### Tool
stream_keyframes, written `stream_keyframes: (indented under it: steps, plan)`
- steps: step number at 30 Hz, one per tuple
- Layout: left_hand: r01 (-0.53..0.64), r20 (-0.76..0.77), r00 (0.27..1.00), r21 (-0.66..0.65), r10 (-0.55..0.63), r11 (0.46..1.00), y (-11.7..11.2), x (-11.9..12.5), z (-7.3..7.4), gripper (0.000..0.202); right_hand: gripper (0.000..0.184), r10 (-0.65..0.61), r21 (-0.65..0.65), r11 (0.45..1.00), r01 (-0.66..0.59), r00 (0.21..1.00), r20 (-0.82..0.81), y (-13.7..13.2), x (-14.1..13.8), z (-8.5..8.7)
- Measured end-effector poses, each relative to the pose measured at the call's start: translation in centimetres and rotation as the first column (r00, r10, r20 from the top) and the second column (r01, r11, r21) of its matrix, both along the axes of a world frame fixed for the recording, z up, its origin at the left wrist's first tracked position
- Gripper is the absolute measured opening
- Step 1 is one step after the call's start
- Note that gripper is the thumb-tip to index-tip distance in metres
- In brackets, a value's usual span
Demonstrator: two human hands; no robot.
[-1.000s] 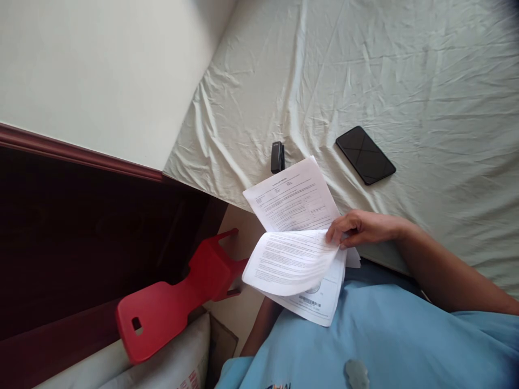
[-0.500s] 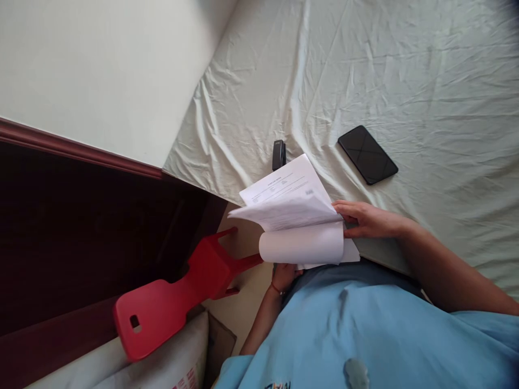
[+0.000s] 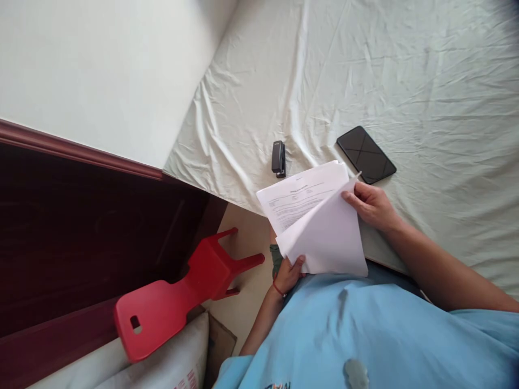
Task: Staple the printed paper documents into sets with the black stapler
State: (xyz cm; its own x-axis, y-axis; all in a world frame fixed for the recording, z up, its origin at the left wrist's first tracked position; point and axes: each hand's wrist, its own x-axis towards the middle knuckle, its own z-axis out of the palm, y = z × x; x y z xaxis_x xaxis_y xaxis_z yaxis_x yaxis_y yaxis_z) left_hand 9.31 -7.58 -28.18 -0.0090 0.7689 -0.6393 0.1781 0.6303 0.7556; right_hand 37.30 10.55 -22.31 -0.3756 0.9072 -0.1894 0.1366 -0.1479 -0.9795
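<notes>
Above the lap, both hands' fingers [image 3: 357,201] hold papers [image 3: 320,227] tilted bedward.

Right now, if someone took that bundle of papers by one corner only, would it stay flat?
Probably not. The papers look thin, and the top sheet already curves where the right hand lifts it, so they would likely droop. The left hand supports them from below, which suggests loose sheets could slide or fan apart.

- The curled page of the papers [image 3: 324,237] has flattened out, blank side up.
- The right hand [image 3: 371,204] has moved up to the top corner.
- The left hand [image 3: 288,273] now shows at the lower edge.
</notes>
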Motion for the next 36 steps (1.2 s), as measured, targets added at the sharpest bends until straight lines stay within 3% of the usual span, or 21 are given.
stream_keyframes:
  steps: [3, 10, 15, 19, 23, 29, 32, 34, 36]
  plan:
    - [0.045, -0.039, 0.998, -0.005, -0.046, 0.999, -0.4, 0.0, -0.4, 0.068, 0.042, -0.171, 0.043, 0.984, 0.17, 0.985, 0.028, -0.1, -0.5, 0.6]
    - [0.002, 0.048, 0.999, -0.123, 0.004, 0.992, -0.5, -0.3, -0.5, 0.082, 0.04, -0.233, 0.12, 0.967, 0.223, 0.969, 0.084, 0.0, -0.8, -0.3]
    - [0.03, 0.094, 0.995, -0.179, -0.013, 0.983, -0.4, -1.2, -0.7, 0.08, 0.046, -0.272, 0.284, 0.937, 0.206, 0.938, 0.217, -0.3, -1.0, -0.6]
    - [0.069, 0.132, 0.99, -0.176, -0.046, 0.982, -0.3, -1.6, -0.5, 0.08, 0.045, -0.344, 0.479, 0.864, 0.155, 0.877, 0.337, -0.4, -1.3, -0.4]
    - [0.08, 0.167, 0.984, -0.136, -0.057, 0.987, 0.0, -1.3, 0.7, 0.078, 0.054, -0.409, 0.604, 0.789, 0.115, 0.831, 0.377, -0.3, -1.2, -0.2]
    - [0.049, 0.23, 0.973, -0.121, -0.02, 0.991, 0.4, -1.4, 2.1, 0.074, 0.024, -0.37, 0.707, 0.707, -0.035, 0.833, 0.412, 0.1, -1.4, 2.7]
    - [-0.001, 0.29, 0.957, -0.108, 0.032, 0.994, 0.4, -1.2, 2.5, 0.073, 0.029, -0.353, 0.679, 0.731, -0.058, 0.82, 0.451, 1.3, -2.1, 4.4]
    - [-0.032, 0.34, 0.938, -0.092, 0.061, 0.995, 0.2, -0.7, 2.7, 0.071, 0.044, -0.341, 0.583, 0.812, 0.008, 0.818, 0.464, 2.5, -2.5, 5.0]
    - [-0.066, 0.393, 0.915, -0.088, 0.095, 0.994, 0.0, -0.1, 3.0, 0.07, 0.066, -0.297, 0.377, 0.918, 0.122, 0.842, 0.45, 3.4, -2.9, 5.4]
